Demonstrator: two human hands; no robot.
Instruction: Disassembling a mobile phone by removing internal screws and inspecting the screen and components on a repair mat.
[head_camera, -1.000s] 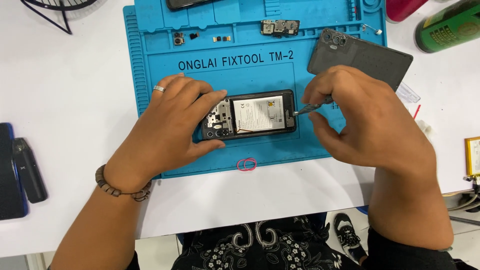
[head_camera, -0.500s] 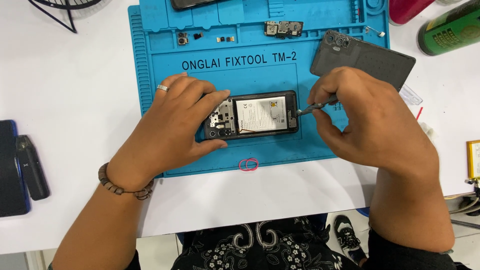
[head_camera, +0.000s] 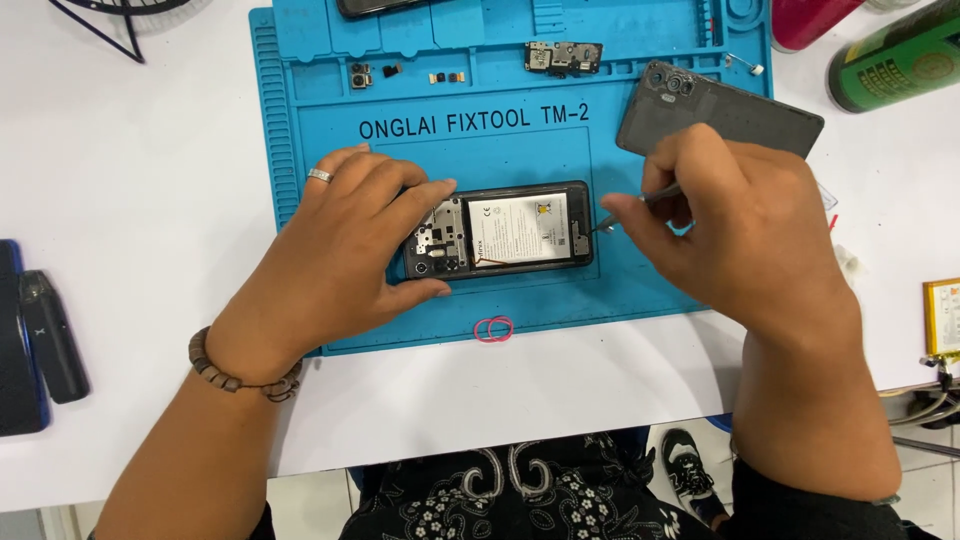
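Note:
An opened phone (head_camera: 510, 230) with its back off lies on a blue repair mat (head_camera: 300, 150); its white battery and metal shields show. My left hand (head_camera: 350, 250), with a ring and a bead bracelet, holds the phone's left end between thumb and fingers. My right hand (head_camera: 740, 240) grips thin metal tweezers (head_camera: 640, 205) whose tip sits at the phone's right end. The dark grey back cover (head_camera: 720, 115) lies on the mat just beyond my right hand.
Small camera modules and parts (head_camera: 405, 75) and a circuit board (head_camera: 563, 55) sit in the mat's top trays. A pink rubber band (head_camera: 493, 329) lies at the mat's front edge. A green can (head_camera: 895, 55), a red container (head_camera: 805, 20), a dark device (head_camera: 50, 335) and a yellow battery (head_camera: 942, 317) surround the mat.
My right hand with the tweezers has shifted slightly at the phone's right end. My left hand stays on the phone. The view has drifted a little.

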